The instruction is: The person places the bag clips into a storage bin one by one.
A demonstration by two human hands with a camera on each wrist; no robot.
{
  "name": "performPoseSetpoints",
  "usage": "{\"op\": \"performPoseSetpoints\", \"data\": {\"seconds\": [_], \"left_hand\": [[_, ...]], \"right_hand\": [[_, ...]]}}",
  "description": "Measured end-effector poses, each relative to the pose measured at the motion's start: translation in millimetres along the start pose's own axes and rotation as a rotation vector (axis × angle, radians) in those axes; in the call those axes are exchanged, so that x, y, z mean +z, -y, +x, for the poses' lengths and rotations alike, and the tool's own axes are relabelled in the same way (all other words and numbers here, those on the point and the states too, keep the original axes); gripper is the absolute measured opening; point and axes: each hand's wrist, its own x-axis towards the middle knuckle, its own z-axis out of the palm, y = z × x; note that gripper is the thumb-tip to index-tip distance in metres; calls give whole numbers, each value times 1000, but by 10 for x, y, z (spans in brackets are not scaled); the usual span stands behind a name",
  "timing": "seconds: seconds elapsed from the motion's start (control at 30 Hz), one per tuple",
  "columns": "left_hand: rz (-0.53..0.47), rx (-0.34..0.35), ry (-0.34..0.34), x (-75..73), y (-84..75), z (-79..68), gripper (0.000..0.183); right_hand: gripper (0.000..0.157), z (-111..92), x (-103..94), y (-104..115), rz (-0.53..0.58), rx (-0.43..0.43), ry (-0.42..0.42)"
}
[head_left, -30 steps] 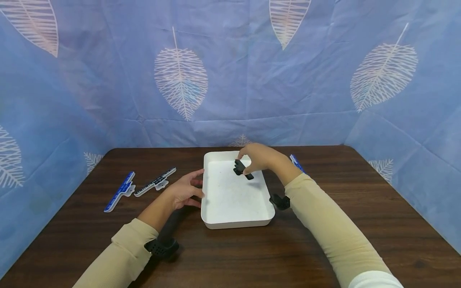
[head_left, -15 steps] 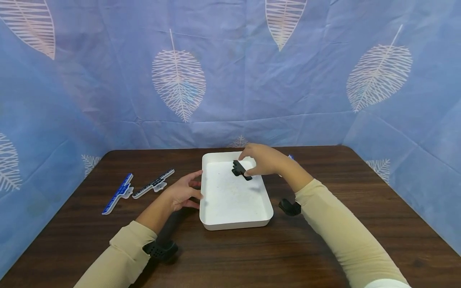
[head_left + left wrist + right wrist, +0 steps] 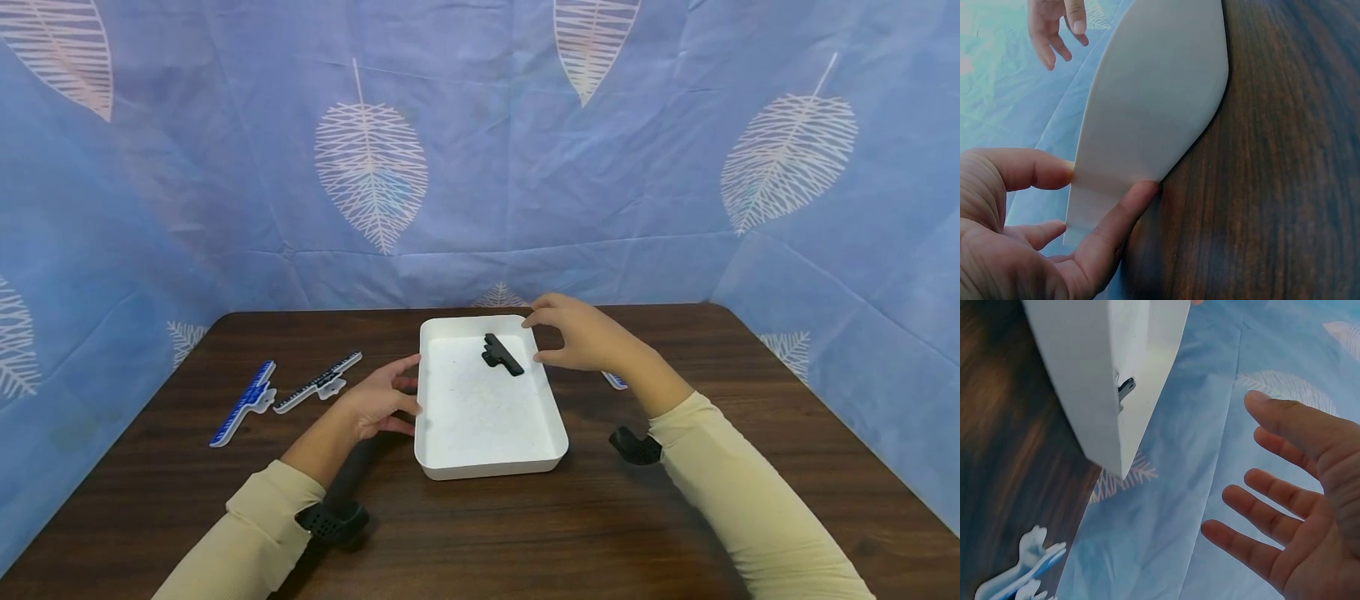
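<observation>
A small black clip lies in the far part of a shallow white tray. My left hand touches the tray's left side with spread fingers; in the left wrist view, thumb and fingertips rest against the white wall. Over the tray's far right edge, my right hand hovers with parted fingers and nothing in them. The right wrist view shows this palm bare, apart from the tray, where part of the black clip is visible inside.
On the table's left lie a blue-and-white clip and a black-and-white clip. Beyond the tray's right side, a blue-and-white clip is partly hidden by the right arm. A patterned blue cloth hangs behind the table.
My right hand has let go of the black clip, which stays in the tray, and has moved right and away from it. The left hand keeps its place at the tray.
</observation>
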Motion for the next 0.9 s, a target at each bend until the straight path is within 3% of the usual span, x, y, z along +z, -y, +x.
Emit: {"op": "performPoseSetpoints", "data": {"seconds": [0.53,0.9], "left_hand": [[6,-6,-12,4,4,-3,93],[2,-10,-5,3,-14,-2,93]], "right_hand": [[41,-377,5,-252,-3,73,-80],[40,-528,67,-436,-16,131,-113]]}}
